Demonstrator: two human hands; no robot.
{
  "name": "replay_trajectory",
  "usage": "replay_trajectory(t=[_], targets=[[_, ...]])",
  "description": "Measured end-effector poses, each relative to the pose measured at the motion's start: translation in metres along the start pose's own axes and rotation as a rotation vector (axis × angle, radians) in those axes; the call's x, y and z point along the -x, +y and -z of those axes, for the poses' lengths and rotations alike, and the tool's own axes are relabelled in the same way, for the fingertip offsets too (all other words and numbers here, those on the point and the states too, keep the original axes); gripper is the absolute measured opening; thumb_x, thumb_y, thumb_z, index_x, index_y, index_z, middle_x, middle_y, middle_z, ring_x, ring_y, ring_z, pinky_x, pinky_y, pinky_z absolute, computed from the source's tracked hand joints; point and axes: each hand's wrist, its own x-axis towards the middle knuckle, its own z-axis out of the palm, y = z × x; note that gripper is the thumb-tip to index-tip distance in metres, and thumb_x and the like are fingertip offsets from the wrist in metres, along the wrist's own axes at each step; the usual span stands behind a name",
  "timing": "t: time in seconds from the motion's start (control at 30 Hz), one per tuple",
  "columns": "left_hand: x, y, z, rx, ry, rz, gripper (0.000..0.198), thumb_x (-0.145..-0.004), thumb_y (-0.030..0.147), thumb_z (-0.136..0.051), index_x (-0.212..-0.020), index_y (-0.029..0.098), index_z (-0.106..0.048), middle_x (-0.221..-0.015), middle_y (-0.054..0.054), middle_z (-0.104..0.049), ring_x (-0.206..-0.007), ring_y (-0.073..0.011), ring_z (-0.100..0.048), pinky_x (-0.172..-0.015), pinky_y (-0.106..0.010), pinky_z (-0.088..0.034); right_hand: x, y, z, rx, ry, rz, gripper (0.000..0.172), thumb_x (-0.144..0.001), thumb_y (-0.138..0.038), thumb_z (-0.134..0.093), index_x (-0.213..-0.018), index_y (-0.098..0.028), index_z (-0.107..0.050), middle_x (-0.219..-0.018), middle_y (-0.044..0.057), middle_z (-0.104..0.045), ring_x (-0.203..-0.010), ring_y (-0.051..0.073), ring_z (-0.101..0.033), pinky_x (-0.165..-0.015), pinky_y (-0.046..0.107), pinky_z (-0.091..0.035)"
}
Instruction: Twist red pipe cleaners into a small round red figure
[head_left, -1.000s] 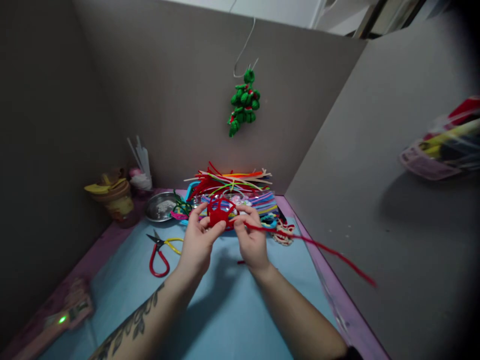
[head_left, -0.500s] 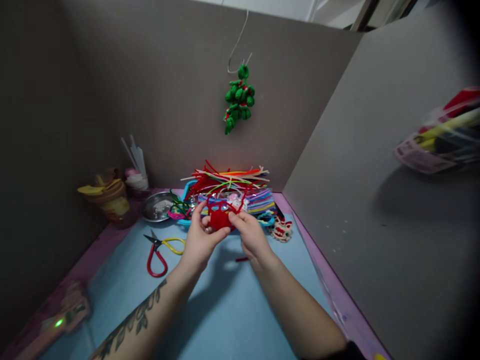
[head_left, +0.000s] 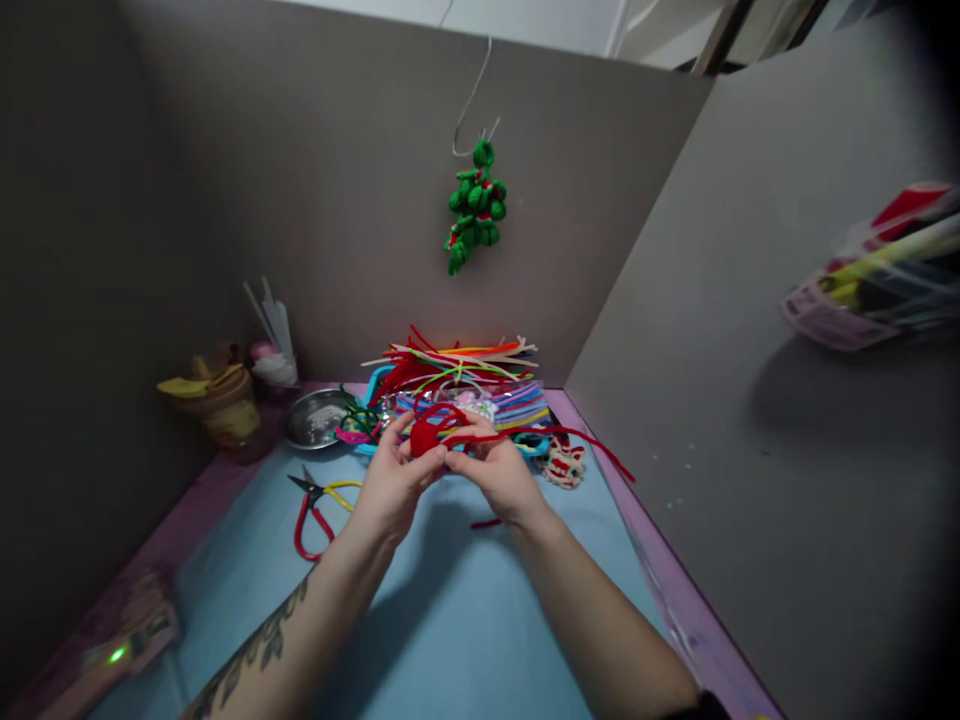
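Observation:
Red pipe cleaners bent into a rounded piece with loops are held up between my two hands, above the blue mat. My left hand grips the piece's left side, thumb in front and fingers behind. From the right, my right hand pinches its edge, thumb tip close to the left thumb. A long loose red pipe cleaner end runs out over the right hand toward the right. Some fingertips are hidden behind the piece. Below the right hand a short red offcut lies on the mat.
Scissors lie left of my hands. Behind stand a metal bowl and a blue tray heaped with colourful pipe cleaners. A green ornament hangs at the back wall. A glue gun rests at lower left.
The red piece has been turned between my hands, and its long loose end now sticks out to the right. My right hand has shifted slightly left, closer to the left thumb.

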Motion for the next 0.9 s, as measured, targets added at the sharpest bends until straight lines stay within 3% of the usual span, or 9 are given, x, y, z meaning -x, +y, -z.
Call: replay_trajectory(t=[0.17,0.33,0.5,0.6,0.73,0.9], targets=[[-0.003,0.0,0.003,0.019,-0.06,0.058,0.075,-0.057,0.012,-0.085,-0.122,0.02,-0.048,-0.09,-0.003,-0.072,-0.074,-0.0131,-0.068,-0.077,-0.03,-0.055,-0.002,0.008,-0.004,0.003,0.063,0.017,0.012,-0.069,-0.034,-0.076,-0.075,-0.025,-0.073,-0.105,0.005,-0.068,-0.119,0.025,-0.053,-0.109,0.044,-0.033],[-0.005,-0.002,0.006,-0.078,-0.088,-0.003,0.081,-0.06,0.021,-0.086,-0.13,0.018,-0.045,-0.081,-0.002,-0.071,-0.067,-0.0124,-0.066,-0.068,-0.025,-0.053,-0.001,0.012,-0.007,-0.1,0.118,-0.027,0.02,-0.07,-0.041,-0.073,-0.076,-0.022,-0.068,-0.105,0.006,-0.067,-0.101,0.023,-0.061,-0.097,0.041,-0.044],[-0.003,-0.006,0.005,-0.138,-0.073,0.029,0.082,-0.059,0.023,-0.086,-0.131,0.018,-0.045,-0.074,0.0,-0.07,-0.059,-0.0118,-0.064,-0.059,-0.022,-0.05,-0.001,0.016,-0.004,0.08,0.175,0.018,0.022,-0.073,-0.041,-0.071,-0.075,-0.02,-0.066,-0.119,0.007,-0.059,-0.105,0.022,-0.057,-0.096,0.037,-0.045],[-0.004,-0.007,0.004,-0.062,-0.028,0.14,0.068,-0.059,0.019,-0.085,-0.119,0.019,-0.052,-0.069,0.001,-0.068,-0.058,-0.0117,-0.064,-0.056,-0.021,-0.051,-0.003,0.014,-0.001,0.149,0.187,0.043,0.024,-0.077,-0.043,-0.067,-0.07,-0.02,-0.065,-0.112,0.007,-0.062,-0.11,0.023,-0.055,-0.101,0.039,-0.04],[-0.007,-0.007,0.005,0.025,-0.025,0.209,0.042,-0.063,0.015,-0.081,-0.099,0.017,-0.06,-0.071,0.0,-0.067,-0.056,-0.0086,-0.062,-0.052,-0.018,-0.051,-0.003,0.006,0.001,0.159,0.093,0.008,0.016,-0.075,-0.038,-0.07,-0.075,-0.022,-0.071,-0.112,0.007,-0.062,-0.114,0.026,-0.053,-0.103,0.042,-0.038],[-0.006,-0.007,0.006,0.018,0.022,0.177,0.042,-0.065,0.014,-0.079,-0.1,0.018,-0.057,-0.071,0.001,-0.067,-0.053,-0.0073,-0.06,-0.051,-0.018,-0.051,-0.001,0.004,-0.001,0.18,0.092,-0.004,0.01,-0.065,-0.028,-0.076,-0.073,-0.022,-0.072,-0.112,0.007,-0.06,-0.113,0.025,-0.055,-0.102,0.041,-0.039]])
